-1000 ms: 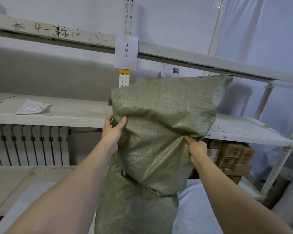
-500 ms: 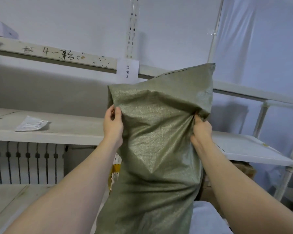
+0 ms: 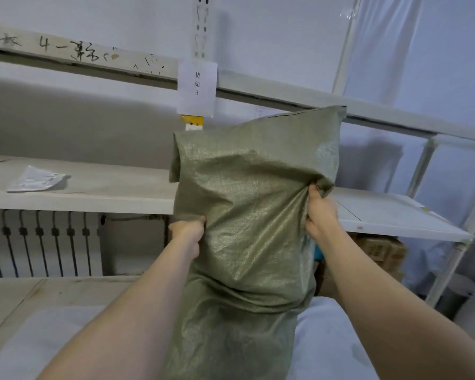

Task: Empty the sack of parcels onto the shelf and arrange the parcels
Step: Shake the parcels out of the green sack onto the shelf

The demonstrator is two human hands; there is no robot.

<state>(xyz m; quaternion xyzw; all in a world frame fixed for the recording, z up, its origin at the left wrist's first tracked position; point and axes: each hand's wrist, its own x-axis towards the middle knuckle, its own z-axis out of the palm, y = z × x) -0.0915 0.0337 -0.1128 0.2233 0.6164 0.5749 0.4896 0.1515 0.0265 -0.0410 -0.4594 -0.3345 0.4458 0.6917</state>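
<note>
While your left hand [image 3: 188, 232] and right hand [image 3: 320, 215] each clutch a fold of the sack [image 3: 252, 229], upright before the shelf [image 3: 107, 189], emptying looks unfinished; next, get its mouth over the shelf.

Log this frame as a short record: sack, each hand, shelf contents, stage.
sack: green woven sack, held up before the middle shelf
left: left hand grips the sack's left edge
right: right hand grips bunched fabric at its right edge
on shelf: one flat pale packet
stage: no parcels seen leaving the sack
</note>
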